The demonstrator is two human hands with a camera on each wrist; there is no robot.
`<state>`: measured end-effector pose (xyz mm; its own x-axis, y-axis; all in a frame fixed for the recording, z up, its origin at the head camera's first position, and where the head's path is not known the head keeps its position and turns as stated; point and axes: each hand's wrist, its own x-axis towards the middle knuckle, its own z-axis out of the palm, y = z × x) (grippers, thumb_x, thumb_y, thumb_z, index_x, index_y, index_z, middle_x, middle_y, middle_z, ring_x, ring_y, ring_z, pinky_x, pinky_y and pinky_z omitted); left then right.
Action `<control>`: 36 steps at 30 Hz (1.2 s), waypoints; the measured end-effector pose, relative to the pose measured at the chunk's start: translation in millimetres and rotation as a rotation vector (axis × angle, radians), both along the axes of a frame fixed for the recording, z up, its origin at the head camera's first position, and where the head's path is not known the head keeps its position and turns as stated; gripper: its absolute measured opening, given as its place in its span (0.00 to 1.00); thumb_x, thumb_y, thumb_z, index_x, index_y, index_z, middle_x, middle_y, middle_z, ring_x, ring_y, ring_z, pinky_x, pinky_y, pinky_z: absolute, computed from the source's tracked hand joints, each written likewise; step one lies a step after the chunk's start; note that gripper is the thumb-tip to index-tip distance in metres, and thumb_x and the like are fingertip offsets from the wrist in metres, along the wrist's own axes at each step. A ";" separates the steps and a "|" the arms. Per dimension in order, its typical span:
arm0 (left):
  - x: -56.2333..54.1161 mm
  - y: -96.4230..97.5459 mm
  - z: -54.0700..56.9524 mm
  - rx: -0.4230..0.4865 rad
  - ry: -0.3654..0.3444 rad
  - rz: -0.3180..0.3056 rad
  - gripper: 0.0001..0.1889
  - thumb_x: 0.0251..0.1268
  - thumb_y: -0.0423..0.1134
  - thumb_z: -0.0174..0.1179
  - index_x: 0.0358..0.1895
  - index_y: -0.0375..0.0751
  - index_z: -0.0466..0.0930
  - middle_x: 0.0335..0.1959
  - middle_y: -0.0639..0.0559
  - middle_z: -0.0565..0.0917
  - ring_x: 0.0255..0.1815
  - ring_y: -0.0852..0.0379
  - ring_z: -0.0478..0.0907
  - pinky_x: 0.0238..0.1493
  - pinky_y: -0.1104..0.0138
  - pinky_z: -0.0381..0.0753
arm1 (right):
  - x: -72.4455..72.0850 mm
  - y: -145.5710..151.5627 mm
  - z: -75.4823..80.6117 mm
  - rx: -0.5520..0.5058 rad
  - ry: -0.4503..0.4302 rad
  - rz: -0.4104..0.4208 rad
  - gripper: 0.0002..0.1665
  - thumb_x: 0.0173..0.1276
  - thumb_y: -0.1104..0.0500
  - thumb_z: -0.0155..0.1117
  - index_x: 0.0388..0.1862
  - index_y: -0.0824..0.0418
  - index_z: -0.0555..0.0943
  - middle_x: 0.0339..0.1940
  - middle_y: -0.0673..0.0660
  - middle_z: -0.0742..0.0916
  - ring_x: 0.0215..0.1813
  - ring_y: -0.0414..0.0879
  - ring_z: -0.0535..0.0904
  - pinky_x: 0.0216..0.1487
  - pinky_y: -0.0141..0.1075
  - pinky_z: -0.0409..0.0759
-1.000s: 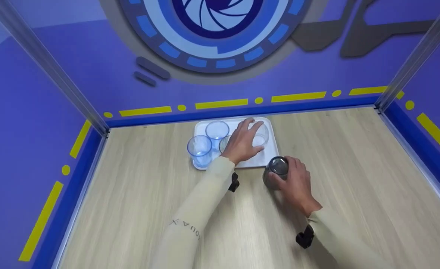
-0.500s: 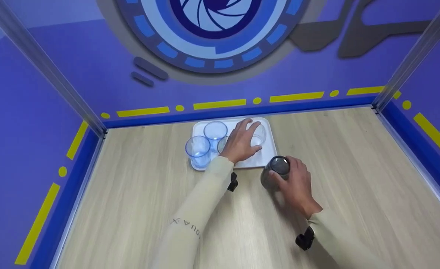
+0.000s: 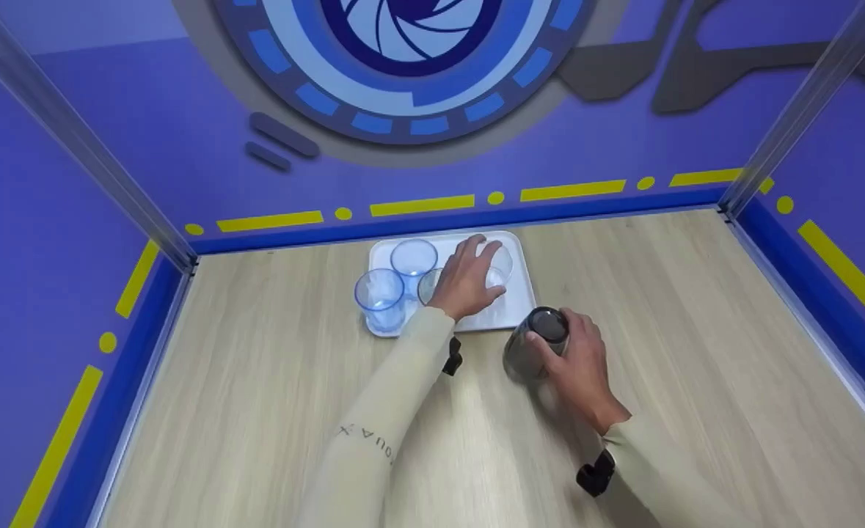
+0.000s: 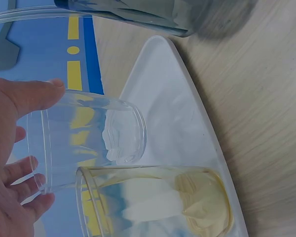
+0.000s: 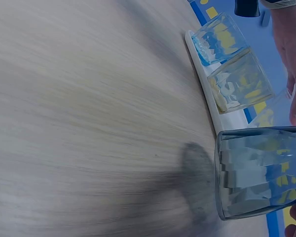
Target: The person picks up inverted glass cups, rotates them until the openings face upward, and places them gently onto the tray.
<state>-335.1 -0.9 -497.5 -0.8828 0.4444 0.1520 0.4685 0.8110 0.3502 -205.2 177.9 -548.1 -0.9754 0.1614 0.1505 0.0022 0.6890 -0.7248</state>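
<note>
My left hand (image 3: 465, 282) reaches over the white tray (image 3: 514, 312) and grips a clear glass (image 4: 89, 131) near its rim, thumb on one side and fingers on the other. That glass stands upright on the tray. Beside it is a pale amber glass (image 4: 204, 202), partly hidden by the hand in the head view. Two blue glasses, a front one (image 3: 379, 301) and a back one (image 3: 413, 258), stand at the tray's left. Just off the tray's front right corner, my right hand (image 3: 580, 363) holds a dark grey glass (image 3: 526, 356) base up and tilted, its rim above the table.
The wooden table (image 3: 293, 381) spreads around the tray. Behind it rises a blue printed wall (image 3: 432, 172), with side walls at left and right. Metal posts (image 3: 791, 117) mark the back corners.
The grey glass has tilted further, its lower end swinging left. My left hand keeps its place on the clear glass. The whole head view has shifted slightly.
</note>
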 end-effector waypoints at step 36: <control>-16.2 7.0 -18.3 -0.045 -0.002 0.067 0.35 0.61 0.51 0.65 0.69 0.44 0.64 0.71 0.41 0.64 0.71 0.45 0.63 0.67 0.54 0.70 | 4.3 18.4 -3.3 -0.191 -0.042 -0.084 0.38 0.71 0.44 0.57 0.69 0.69 0.64 0.62 0.67 0.73 0.61 0.57 0.70 0.62 0.50 0.69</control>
<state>-351.3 6.1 -515.7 -0.9112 0.3905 0.1312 0.4118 0.8554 0.3141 -200.9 196.3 -551.4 -0.9619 0.2645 0.0689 0.0870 0.5354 -0.8401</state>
